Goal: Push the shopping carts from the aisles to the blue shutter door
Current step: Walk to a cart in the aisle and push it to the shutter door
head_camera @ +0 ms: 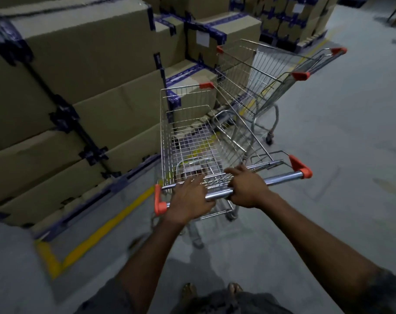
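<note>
Our left hand (189,200) lies over the left part of the handle bar (280,179). The thumb is hooked under the bar, and the fingers reach forward over it toward the wire flap behind it. Our right hand (249,189) holds the same bar a little further to the right. Its thumb is also curled below the bar and its fingers are laid over the top. Between the two hands a short piece of bare chrome shows. The picture is somewhat blurred, so we cannot tell how firmly the fingers press.

The bar belongs to the near cart (192,141), whose basket holds nothing and points away from us. Just ahead stands a second cart (237,71), turned at an angle, with its basket over the front right corner of ours. We cannot tell whether the two touch. On the left the cardboard boxes (79,64) are stacked high, just behind a yellow line (106,227) painted on the grey floor (328,155).

The blue shutter door is not in view. We judge that the task is at an early stage: both carts are beside the stacked boxes, one is in our hands, and the way to the door remains for both.
</note>
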{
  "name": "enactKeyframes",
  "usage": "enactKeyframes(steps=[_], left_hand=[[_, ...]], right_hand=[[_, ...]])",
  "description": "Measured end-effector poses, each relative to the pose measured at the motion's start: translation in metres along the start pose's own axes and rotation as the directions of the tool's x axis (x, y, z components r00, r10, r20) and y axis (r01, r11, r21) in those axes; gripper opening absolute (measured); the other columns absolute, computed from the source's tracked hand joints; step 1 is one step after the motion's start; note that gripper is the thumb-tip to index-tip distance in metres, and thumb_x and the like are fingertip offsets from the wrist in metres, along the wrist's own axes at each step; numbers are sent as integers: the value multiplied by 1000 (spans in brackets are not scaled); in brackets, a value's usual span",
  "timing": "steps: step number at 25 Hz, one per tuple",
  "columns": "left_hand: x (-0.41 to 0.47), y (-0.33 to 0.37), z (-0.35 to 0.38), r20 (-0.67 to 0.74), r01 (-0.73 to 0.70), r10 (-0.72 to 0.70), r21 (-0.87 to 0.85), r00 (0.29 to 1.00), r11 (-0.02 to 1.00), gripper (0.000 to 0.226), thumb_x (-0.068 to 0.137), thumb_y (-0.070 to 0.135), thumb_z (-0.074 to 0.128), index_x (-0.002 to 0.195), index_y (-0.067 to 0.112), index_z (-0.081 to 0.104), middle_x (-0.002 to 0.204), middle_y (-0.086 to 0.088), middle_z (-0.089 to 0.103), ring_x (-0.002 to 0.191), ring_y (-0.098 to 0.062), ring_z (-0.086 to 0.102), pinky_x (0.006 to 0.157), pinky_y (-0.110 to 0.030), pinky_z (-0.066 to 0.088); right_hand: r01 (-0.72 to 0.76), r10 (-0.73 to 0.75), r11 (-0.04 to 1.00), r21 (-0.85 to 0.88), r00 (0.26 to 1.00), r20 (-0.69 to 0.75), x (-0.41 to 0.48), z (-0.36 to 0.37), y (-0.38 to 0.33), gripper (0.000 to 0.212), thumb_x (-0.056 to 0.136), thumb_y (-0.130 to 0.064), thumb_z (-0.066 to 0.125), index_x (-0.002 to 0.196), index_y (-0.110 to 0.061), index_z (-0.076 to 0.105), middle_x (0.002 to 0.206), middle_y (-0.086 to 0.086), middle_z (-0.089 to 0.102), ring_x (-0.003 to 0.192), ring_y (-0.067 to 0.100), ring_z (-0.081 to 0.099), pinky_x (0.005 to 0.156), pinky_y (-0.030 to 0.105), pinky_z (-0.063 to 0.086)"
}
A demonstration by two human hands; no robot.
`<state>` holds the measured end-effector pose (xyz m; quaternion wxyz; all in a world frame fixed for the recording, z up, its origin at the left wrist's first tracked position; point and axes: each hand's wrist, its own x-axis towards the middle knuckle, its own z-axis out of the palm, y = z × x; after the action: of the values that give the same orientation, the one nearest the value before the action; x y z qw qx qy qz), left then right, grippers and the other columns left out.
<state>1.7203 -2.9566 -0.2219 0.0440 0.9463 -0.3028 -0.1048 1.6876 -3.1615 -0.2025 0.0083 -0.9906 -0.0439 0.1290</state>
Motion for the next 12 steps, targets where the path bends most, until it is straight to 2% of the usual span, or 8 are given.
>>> enactKeyframes(steps=[2,5,7,9,10,12], left_hand=[[-14,9,2,14,5,-4,-41,1000,999,54,87,58,57,125,22,70,165,3,31,144,-31,37,107,-46,43],[-31,19,6,46,41,-35,-123,998,992,56,85,53,57,129,21,68,163,5,31,145,-27,35,107,-47,46],[-48,28,11,71,66,-57,-133,996,989,56,81,51,56,129,24,69,163,8,30,146,-22,35,109,-41,45],[-65,34,16,81,99,-88,-150,993,984,49,82,43,62,125,22,71,164,10,29,145,-15,36,106,-35,43],[-74,40,17,85,131,-118,-169,989,977,46,81,39,64,123,21,72,164,12,29,145,-13,37,104,-34,43],[-95,53,20,95,181,-166,-189,982,965,40,79,35,66,116,20,73,164,15,27,143,-11,39,101,-35,46]], right_hand=[[-8,7,1000,-15,999,-53,-19,7,-3,32,78,-41,64,103,-27,80,157,-8,44,143,22,37,92,38,52],[4,-7,1000,-24,990,-138,-45,20,-7,35,74,-39,64,102,-25,80,154,-7,50,140,20,44,90,35,52],[68,-68,998,-6,974,-214,-64,32,-7,36,74,-39,64,103,-24,79,149,-5,56,130,21,56,85,34,54],[189,-173,982,20,931,-321,-86,46,-3,34,79,-42,61,103,-22,74,138,-3,61,108,25,65,77,35,53],[249,-225,968,18,902,-369,-99,53,1,34,83,-45,58,105,-22,70,132,-2,62,101,26,65,77,36,49],[293,-270,956,-7,872,-410,-127,65,8,42,90,-56,52,111,-23,65,124,-2,63,101,25,61,84,39,45]])
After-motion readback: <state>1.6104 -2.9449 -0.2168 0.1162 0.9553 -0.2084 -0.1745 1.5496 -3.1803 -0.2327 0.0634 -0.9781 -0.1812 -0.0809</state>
